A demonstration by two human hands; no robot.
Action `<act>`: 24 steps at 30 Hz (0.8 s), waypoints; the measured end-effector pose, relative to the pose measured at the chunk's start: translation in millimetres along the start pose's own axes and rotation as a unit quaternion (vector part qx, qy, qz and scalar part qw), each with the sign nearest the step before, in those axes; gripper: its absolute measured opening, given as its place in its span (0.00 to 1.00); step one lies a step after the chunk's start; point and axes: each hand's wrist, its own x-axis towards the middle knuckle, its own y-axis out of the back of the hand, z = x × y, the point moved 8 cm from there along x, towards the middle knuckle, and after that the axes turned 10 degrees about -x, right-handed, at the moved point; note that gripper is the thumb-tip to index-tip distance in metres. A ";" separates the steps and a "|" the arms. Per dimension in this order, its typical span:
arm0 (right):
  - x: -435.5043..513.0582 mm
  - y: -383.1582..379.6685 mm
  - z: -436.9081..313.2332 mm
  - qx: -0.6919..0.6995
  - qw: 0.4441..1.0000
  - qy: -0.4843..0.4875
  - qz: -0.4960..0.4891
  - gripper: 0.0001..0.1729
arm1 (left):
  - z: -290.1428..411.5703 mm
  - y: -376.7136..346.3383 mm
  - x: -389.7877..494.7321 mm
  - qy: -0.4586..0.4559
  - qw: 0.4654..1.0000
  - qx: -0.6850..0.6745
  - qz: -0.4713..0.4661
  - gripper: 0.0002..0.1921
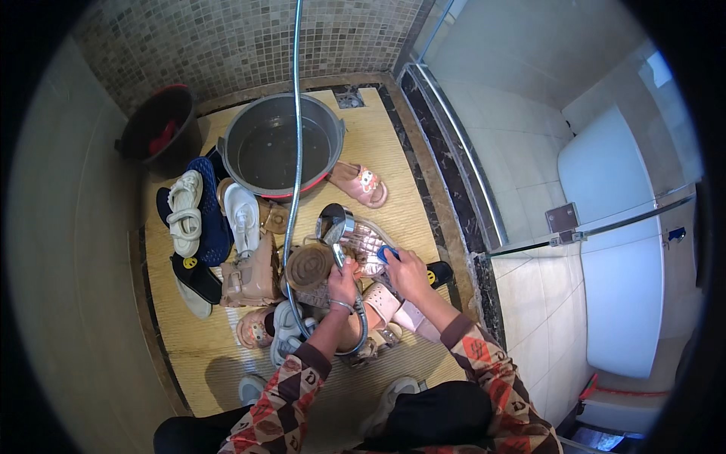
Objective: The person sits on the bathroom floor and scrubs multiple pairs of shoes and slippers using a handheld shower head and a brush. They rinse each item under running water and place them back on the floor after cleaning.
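Note:
My left hand [343,278] grips the handle of a chrome shower head [334,222], whose hose loops below the wrist. My right hand [407,273] holds a blue scrubbing brush [388,253] against a shiny, wet pink shoe [363,241] with a grid-like surface. Beside the left fingers is a brown shoe sole [309,267] with concentric rings; whether that hand also touches it cannot be told. Under and around my hands lie a pale pink perforated clog [381,301], a grey-white sandal [286,331] and a pink slipper with a cartoon figure [254,328].
A grey basin of water [272,147] stands behind the shoes, near a dark bucket [164,127] holding something red. The metal hose [296,113] hangs across the view. More footwear lies left, including a white sandal [186,213]. A raised stone sill [448,164] and glass door border the right.

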 end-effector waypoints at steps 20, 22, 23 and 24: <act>70.9 -56.2 68.4 0.331 0.884 -0.328 -0.039 0.21 | 50.5 -14.5 -19.5 -0.048 0.989 0.122 -0.070 0.14; 73.9 -70.8 84.1 0.395 0.844 -0.363 0.004 0.19 | 53.3 -26.9 -18.6 -0.064 0.991 0.091 -0.076 0.12; 73.0 -77.6 94.6 0.425 0.822 -0.379 0.027 0.19 | 50.6 -33.2 -18.0 -0.062 0.990 0.093 -0.083 0.12; 68.7 -88.7 105.5 0.477 0.783 -0.398 0.032 0.18 | 47.0 -39.3 -17.1 -0.059 0.990 0.094 -0.088 0.12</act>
